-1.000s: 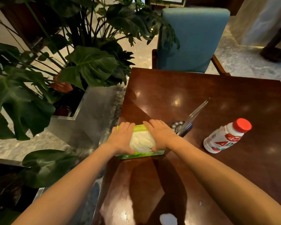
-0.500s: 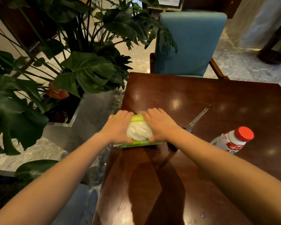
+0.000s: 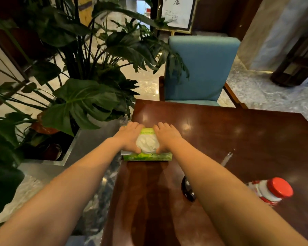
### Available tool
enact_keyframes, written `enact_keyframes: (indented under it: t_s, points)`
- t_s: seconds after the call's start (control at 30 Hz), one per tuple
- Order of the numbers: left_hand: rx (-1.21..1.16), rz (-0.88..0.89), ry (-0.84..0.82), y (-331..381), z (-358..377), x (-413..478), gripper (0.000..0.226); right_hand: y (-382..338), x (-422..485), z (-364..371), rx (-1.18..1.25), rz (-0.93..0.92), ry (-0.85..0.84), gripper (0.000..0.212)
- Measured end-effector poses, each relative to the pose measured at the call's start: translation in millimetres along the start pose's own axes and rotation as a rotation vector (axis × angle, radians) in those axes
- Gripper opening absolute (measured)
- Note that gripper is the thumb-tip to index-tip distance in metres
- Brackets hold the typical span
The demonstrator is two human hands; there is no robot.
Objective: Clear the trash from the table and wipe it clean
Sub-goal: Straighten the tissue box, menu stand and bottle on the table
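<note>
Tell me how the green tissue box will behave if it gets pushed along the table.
The green tissue box probably slides easily: its flat base sits on the glossy table. It looks low and wide, so tipping seems unlikely. It sits at the table's left edge, so a sideways shove could drop it.
</note>
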State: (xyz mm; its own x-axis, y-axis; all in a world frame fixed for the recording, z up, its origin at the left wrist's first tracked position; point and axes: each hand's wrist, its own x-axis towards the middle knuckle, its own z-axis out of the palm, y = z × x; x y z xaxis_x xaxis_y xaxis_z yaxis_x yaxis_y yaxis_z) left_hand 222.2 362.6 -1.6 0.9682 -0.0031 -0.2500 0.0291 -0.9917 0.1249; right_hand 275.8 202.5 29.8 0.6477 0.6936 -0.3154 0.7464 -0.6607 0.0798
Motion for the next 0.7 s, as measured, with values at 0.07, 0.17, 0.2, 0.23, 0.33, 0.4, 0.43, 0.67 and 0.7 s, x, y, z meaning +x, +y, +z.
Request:
enact_keyframes:
  t_s: [0.07,0.17,0.2,0.23,0.33,0.4,0.43,0.67,0.7]
  points:
    - [-0.071,-0.033,-0.027,3,12,5,0.103,4,3,6,0.031,0.017,-0.015,0.091]
    - [-0.142,-0.065,-0.033,7,21,8,0.113,7,3,10,0.089,0.039,-0.044,0.097]
    - [-0.152,-0.072,-0.038,8,21,8,0.116,8,3,8,0.101,0.042,-0.065,0.101]
    - [-0.154,-0.078,-0.051,8,21,8,0.119,9,2,4,0.105,0.041,-0.093,0.104]
    - [-0.102,-0.081,-0.141,10,13,4,0.13,15,-4,-15,0.08,0.005,-0.208,0.111]
    - [-0.071,-0.074,-0.204,16,5,1,0.132,19,-12,-26,0.055,-0.009,-0.287,0.111]
    - [-0.075,-0.072,-0.222,20,0,-2,0.128,21,-16,-31,0.038,-0.009,-0.328,0.108]
    - [-0.17,-0.002,-0.205,61,-48,-28,0.084,41,-68,-63,0.077,-0.036,-0.414,0.089]
    - [-0.158,0.02,-0.177,68,-55,-33,0.081,45,-78,-67,0.102,-0.04,-0.386,0.086]
